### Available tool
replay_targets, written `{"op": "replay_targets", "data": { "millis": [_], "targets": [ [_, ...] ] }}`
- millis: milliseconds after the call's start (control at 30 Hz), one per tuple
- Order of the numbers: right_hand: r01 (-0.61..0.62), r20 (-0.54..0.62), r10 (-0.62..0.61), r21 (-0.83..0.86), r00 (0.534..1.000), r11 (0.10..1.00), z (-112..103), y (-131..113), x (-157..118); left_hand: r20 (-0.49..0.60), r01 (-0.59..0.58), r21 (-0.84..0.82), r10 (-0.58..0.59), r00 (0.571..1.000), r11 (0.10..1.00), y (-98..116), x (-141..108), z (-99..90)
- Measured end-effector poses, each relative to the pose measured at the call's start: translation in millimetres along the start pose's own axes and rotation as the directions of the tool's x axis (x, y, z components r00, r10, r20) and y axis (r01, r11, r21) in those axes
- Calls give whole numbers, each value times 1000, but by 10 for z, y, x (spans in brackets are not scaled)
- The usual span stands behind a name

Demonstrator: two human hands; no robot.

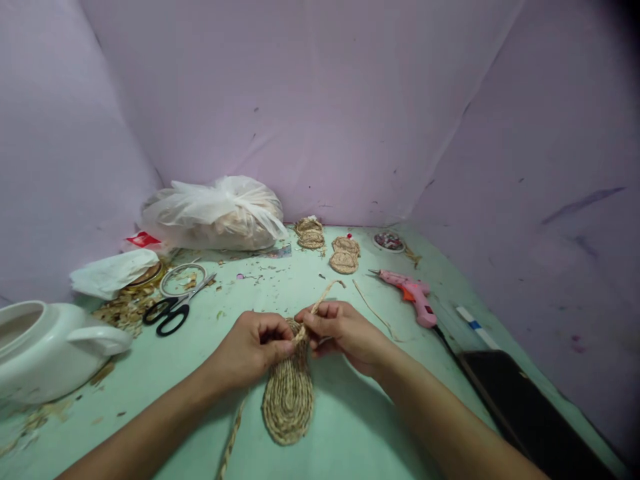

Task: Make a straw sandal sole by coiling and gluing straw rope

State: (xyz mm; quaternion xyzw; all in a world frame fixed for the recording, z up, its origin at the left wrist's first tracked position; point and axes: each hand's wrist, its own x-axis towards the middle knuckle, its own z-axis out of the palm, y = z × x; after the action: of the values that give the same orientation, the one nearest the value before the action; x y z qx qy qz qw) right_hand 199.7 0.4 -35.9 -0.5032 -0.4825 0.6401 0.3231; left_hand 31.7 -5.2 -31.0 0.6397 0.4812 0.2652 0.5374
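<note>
A woven straw sole (287, 407), made of coiled cord in a long oval, lies in front of me on the green table. My left hand (257, 347) is closed at its far end, thumb and forefinger pinching a braided straw cord (301, 335). On the other side of the sole, my right hand (337, 330) pinches the same cord, and its loose end curves up and away past the fingers. A further length of cord (234, 437) hangs down toward the near edge from below my left hand. The sole's far end is partly hidden by my fingers.
Black-handled scissors (175, 312), a tape roll (183, 280) and a white teapot-like vessel (55, 350) stand left. A plastic bag (220, 213) sits at the back, near small woven pieces (345, 255). Right are a pink glue gun (410, 293), a pin dish (389, 241) and a dark slab (530, 407).
</note>
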Motion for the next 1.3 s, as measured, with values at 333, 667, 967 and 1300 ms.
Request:
{"op": "replay_targets", "data": {
  "millis": [333,667,967,1300],
  "targets": [
    [-175,-430,-421,-835,799,522,-892,-261,576,-82,-7,-41,4,997,999,-100,20,40],
    [-206,-215,-330,-977,919,63,-1120,-353,985,-8,27,-22,-27,1000,999,-158,32,109],
    [-166,-202,-414,-979,888,123,-1443,-508,1147,-8,43,-65,-44,999,997,-165,45,125],
    [120,-267,-528,-800,806,588,-558,-638,274,-192,25,-183,-61,980,983,-132,70,16]
  ]
}}
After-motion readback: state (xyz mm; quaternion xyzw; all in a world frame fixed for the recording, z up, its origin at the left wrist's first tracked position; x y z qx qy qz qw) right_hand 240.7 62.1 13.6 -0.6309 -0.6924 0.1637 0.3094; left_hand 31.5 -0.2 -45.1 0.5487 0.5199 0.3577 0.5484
